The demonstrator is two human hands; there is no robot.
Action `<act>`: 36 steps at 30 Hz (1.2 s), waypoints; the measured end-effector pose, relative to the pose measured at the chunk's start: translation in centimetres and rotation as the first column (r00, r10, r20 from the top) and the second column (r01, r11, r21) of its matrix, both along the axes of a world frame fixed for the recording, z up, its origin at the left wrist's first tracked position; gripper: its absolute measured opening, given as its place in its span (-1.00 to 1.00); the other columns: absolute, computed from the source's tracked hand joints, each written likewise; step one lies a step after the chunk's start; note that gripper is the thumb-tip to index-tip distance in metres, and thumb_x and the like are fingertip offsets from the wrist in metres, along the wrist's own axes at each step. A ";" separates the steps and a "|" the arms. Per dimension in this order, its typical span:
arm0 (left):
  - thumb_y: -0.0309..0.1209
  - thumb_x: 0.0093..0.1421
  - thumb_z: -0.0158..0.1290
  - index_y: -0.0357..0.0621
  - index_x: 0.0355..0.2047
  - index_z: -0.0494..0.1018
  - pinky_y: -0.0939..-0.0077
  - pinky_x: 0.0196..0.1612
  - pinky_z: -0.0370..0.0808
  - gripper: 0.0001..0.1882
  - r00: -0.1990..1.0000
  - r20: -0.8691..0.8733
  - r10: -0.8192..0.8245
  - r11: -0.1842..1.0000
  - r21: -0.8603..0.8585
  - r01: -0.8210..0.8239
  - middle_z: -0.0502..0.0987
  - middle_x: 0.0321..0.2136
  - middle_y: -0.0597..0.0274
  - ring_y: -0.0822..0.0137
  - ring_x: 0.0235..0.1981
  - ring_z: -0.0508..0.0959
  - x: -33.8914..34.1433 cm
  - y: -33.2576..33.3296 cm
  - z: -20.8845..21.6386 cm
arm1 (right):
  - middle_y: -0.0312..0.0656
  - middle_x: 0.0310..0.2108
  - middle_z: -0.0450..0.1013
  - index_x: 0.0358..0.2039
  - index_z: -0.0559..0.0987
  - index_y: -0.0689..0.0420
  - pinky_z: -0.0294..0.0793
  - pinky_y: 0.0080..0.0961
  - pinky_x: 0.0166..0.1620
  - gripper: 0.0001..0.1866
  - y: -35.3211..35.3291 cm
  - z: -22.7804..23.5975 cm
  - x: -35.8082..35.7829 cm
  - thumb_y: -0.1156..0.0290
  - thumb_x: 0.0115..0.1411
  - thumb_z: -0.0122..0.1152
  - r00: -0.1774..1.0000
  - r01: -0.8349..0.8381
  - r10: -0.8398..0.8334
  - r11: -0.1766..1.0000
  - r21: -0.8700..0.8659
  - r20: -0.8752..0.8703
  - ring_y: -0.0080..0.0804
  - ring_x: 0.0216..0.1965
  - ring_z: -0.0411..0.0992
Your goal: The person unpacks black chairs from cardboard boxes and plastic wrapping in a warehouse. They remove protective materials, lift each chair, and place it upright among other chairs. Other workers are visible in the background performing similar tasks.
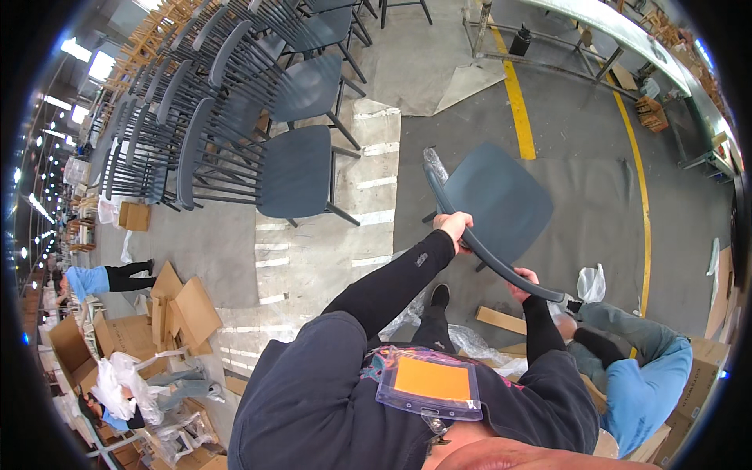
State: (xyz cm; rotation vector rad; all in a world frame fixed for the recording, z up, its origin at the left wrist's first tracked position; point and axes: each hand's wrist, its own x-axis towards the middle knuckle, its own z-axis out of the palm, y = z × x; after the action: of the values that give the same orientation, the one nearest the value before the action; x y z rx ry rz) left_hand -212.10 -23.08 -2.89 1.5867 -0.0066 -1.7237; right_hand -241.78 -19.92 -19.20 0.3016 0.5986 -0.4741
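Note:
A dark grey wooden chair stands in front of me, its seat beyond its back. My left hand is closed around the curved top rail near its middle. Farther right along the same rail, my right hand grips it too, its fingers partly hidden. Clear plastic wrap covers the rail's far left end. At the other end, beside my right hand, a co-worker in a light blue shirt crouches close to the rail. The chair's spindles and most of its legs are hidden.
Rows of matching grey chairs stand to the left. A long worktable runs along the far right. Cardboard boxes and loose plastic film lie around. Yellow floor lines run ahead. Another person stands far left.

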 end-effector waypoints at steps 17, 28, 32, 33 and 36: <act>-0.42 -0.01 0.05 -0.30 -0.46 0.37 -0.02 -0.43 0.62 -0.82 0.967 -0.207 -0.151 0.972 -0.212 0.106 0.50 -0.55 0.04 0.11 -0.51 0.61 21.9 4.1 9.0 | 0.22 -0.19 0.35 -0.12 0.44 0.36 0.64 -0.62 -0.43 -0.53 7.7 15.2 16.8 0.24 0.05 0.13 0.908 0.265 -0.285 0.958 -0.106 -0.306 -0.19 -0.25 0.47; -0.41 -0.01 0.07 -0.27 -0.44 0.37 -0.14 -0.30 0.56 -0.82 0.890 -0.348 -0.293 0.948 -0.224 0.225 0.47 -0.49 0.06 0.05 -0.43 0.60 27.2 -7.0 9.3 | 0.25 -0.14 0.34 -0.05 0.41 0.36 0.63 -0.63 -0.39 -0.47 1.6 20.6 22.1 0.21 0.06 0.11 0.825 0.379 -0.423 0.906 -0.188 -0.375 -0.12 -0.25 0.48; -0.40 -0.02 0.07 -0.28 -0.43 0.37 -0.13 -0.29 0.57 -0.80 0.881 -0.335 -0.335 0.938 -0.202 0.280 0.47 -0.46 0.06 0.05 -0.44 0.58 25.8 -15.9 7.4 | 0.33 -0.14 0.30 -0.02 0.42 0.29 0.63 -0.60 -0.33 -0.46 -5.4 18.9 21.8 0.15 0.10 0.13 0.792 0.435 -0.448 0.891 -0.132 -0.414 -0.13 -0.30 0.50; -0.40 -0.03 0.07 -0.28 -0.42 0.37 -0.13 -0.30 0.57 -0.79 0.882 -0.333 -0.334 0.939 -0.197 0.281 0.47 -0.46 0.05 0.04 -0.43 0.58 25.4 -18.3 7.2 | 0.33 -0.15 0.31 -0.03 0.42 0.29 0.64 -0.59 -0.33 -0.47 -7.8 18.6 21.6 0.15 0.10 0.12 0.782 0.438 -0.457 0.887 -0.148 -0.424 -0.10 -0.28 0.50; -0.40 -0.04 0.08 -0.28 -0.39 0.36 -0.14 -0.30 0.57 -0.76 0.882 -0.348 -0.317 0.948 -0.154 0.280 0.46 -0.45 0.04 0.02 -0.41 0.57 24.3 -24.1 6.6 | 0.32 -0.18 0.34 -0.04 0.44 0.28 0.64 -0.57 -0.34 -0.50 -13.4 18.0 20.8 0.17 0.12 0.12 0.746 0.446 -0.469 0.879 -0.168 -0.472 0.00 -0.22 0.48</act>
State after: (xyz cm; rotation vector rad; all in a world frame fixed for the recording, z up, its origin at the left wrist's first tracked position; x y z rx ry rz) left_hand -187.79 -47.18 3.76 1.2131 -0.1576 -2.2078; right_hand -221.00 -33.31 -1.23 0.2824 1.0306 -1.0671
